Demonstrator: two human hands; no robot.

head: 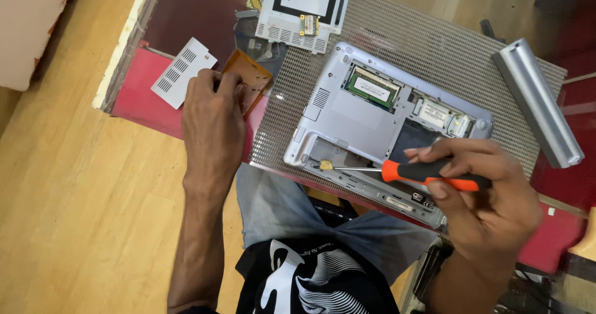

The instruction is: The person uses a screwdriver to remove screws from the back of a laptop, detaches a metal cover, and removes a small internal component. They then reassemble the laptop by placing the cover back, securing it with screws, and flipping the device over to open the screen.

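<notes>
Just one view here, a head cam looking steeply down from above the person's lap, pretty close in. The table edge [186,131] runs slanted across the frame, so the camera's turned a bit relative to it. The opened laptop [372,121] sits just right of center, wooden floor [74,183] fills the 9 o'clock side, and the person's knees and shirt sit at 6 o'clock.

Even, soft daylight fills the scene; shadows are faint. Mild glare streaks the long silver metal battery bar [537,102] at two o'clock. The right hand [490,196] shows slight motion blur.
</notes>
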